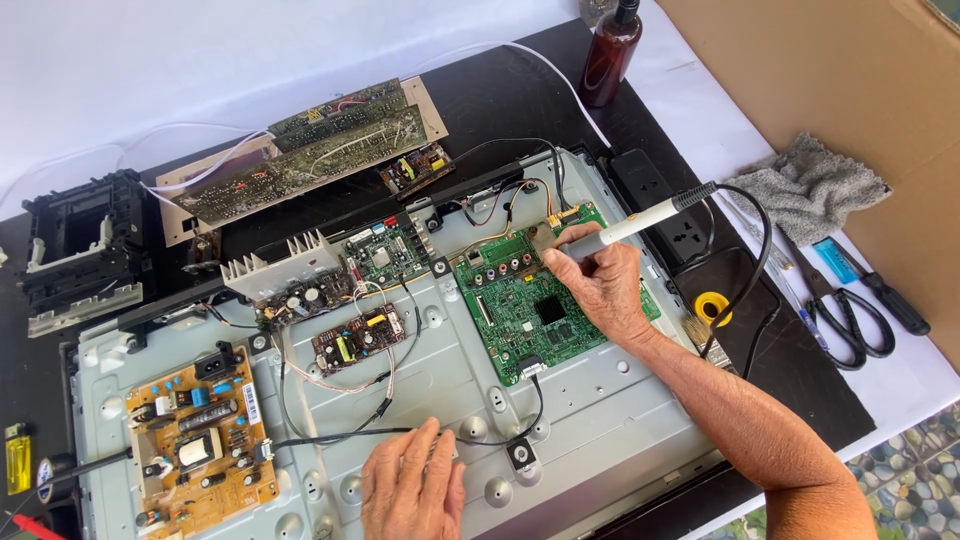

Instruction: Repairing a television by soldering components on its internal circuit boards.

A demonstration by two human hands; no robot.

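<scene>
Head view: the right hand (600, 285) is closed around a white soldering iron (640, 225), its tip resting on the upper edge of the green circuit board (525, 305) mounted on the grey metal panel (600, 420). The left hand (410, 490) lies flat and empty on the panel, just beside a black cable (380, 432).

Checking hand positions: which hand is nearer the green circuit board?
Right. The right hand rests on the green circuit board, holding a white soldering iron; the left hand lies below it on the grey metal panel.
</scene>
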